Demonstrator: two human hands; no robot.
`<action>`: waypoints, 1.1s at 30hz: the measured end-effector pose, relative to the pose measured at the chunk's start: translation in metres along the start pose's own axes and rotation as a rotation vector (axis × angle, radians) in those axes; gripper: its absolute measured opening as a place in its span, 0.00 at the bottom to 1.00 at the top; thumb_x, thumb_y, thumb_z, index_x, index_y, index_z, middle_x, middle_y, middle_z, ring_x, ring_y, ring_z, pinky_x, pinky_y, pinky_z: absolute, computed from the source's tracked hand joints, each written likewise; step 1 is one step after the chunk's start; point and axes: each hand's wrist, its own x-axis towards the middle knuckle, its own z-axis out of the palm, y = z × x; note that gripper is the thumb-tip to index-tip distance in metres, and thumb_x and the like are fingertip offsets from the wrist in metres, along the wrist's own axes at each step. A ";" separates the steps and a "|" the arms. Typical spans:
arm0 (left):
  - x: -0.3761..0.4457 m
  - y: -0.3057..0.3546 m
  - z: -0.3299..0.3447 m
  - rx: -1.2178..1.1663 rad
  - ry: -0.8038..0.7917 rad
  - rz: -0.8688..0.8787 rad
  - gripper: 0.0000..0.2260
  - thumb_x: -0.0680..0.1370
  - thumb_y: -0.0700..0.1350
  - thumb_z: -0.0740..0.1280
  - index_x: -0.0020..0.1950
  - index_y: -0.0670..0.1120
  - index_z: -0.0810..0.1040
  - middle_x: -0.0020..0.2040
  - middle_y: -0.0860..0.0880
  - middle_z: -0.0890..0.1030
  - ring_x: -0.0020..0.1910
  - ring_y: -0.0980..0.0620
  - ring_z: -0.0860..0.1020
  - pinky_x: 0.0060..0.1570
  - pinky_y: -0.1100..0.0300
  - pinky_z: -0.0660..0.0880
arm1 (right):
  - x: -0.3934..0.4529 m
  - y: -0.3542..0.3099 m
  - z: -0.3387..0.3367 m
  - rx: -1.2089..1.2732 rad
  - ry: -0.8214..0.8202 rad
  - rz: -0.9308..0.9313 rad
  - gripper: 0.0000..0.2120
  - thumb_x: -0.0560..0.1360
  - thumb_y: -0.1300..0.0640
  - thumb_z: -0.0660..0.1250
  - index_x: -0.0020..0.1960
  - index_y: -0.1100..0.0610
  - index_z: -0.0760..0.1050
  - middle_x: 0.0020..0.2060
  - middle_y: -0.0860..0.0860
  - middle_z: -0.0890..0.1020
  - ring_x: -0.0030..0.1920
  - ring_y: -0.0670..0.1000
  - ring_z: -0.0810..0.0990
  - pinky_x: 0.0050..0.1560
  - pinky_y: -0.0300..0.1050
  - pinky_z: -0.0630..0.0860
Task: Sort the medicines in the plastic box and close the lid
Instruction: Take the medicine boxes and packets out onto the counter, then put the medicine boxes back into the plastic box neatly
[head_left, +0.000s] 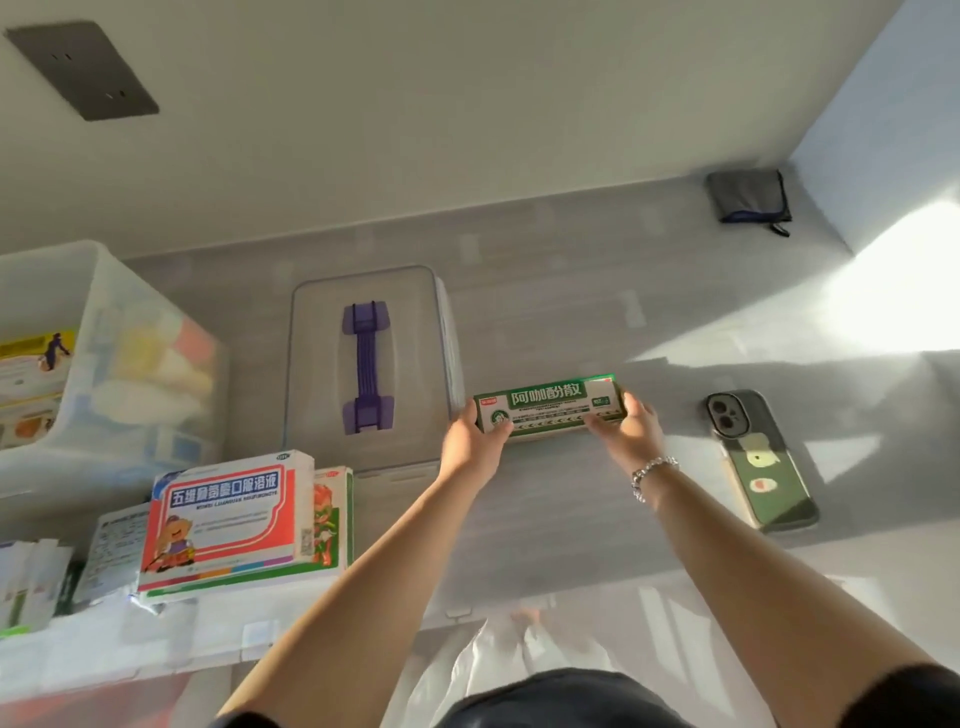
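Medicines are spread over the grey floor: a green medicine carton (549, 407) is gripped at its two ends by the left hand (474, 441) and the right hand (626, 431), just right of the clear lid (363, 364) with its purple handle (367, 367). An orange-and-white carton (228, 519) is stacked on others by the left edge, below the open plastic box (98, 353). A phone (758, 460) lies to the right.

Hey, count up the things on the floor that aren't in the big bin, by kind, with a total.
Medicine boxes: 3, namely the green box held by the left hand and the right hand, the red and white box, and the box under it
Handled case: 1
Phone: 1
Grey pouch: 1
Total: 6
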 end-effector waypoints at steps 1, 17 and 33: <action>-0.001 0.000 0.001 0.007 0.006 -0.003 0.28 0.76 0.51 0.66 0.74 0.47 0.61 0.67 0.47 0.74 0.62 0.46 0.74 0.58 0.53 0.74 | 0.002 0.001 0.000 -0.013 -0.008 -0.018 0.34 0.72 0.52 0.69 0.72 0.60 0.60 0.66 0.61 0.68 0.67 0.60 0.66 0.68 0.52 0.62; -0.058 0.038 -0.056 -0.055 0.305 0.264 0.18 0.79 0.46 0.60 0.68 0.45 0.69 0.64 0.45 0.76 0.61 0.51 0.74 0.57 0.62 0.69 | -0.052 -0.083 0.010 0.116 0.068 -0.488 0.19 0.73 0.53 0.68 0.63 0.54 0.73 0.58 0.51 0.77 0.61 0.53 0.72 0.60 0.42 0.69; -0.113 -0.030 -0.274 -0.354 0.635 0.383 0.09 0.79 0.40 0.59 0.53 0.51 0.75 0.52 0.48 0.80 0.44 0.62 0.81 0.50 0.59 0.78 | -0.173 -0.244 0.134 0.294 -0.304 -0.904 0.14 0.72 0.59 0.68 0.58 0.51 0.75 0.46 0.49 0.81 0.45 0.42 0.79 0.45 0.29 0.74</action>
